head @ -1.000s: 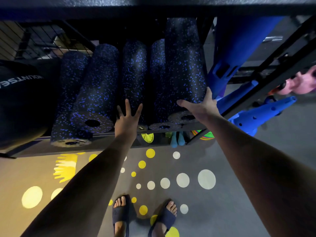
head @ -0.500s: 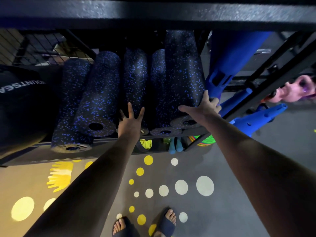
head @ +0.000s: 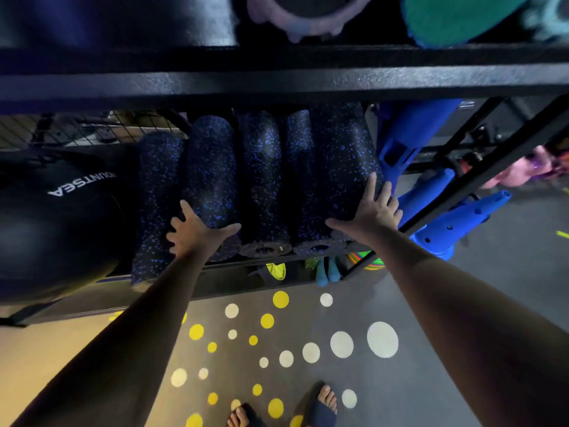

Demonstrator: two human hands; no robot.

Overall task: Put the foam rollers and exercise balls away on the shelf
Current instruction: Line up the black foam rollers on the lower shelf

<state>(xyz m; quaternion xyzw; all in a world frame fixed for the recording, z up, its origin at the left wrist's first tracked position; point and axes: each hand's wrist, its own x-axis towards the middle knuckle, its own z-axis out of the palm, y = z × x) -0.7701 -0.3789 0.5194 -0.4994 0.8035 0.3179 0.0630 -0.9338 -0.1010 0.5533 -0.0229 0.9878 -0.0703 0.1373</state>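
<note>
A gym or fitness studio; a black metal shelf (head: 277, 81) holds a row of black foam rollers (head: 212, 167) flecked with blue, beside a large black exercise ball (head: 55, 229); blue plastic training gear (head: 455, 223) leans at its right end; the grey floor (head: 462, 303) carries yellow and white dots (head: 382, 339).

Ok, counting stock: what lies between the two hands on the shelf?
Head view: two black, blue-speckled foam rollers, side by side, between the left hand and right hand.
</note>
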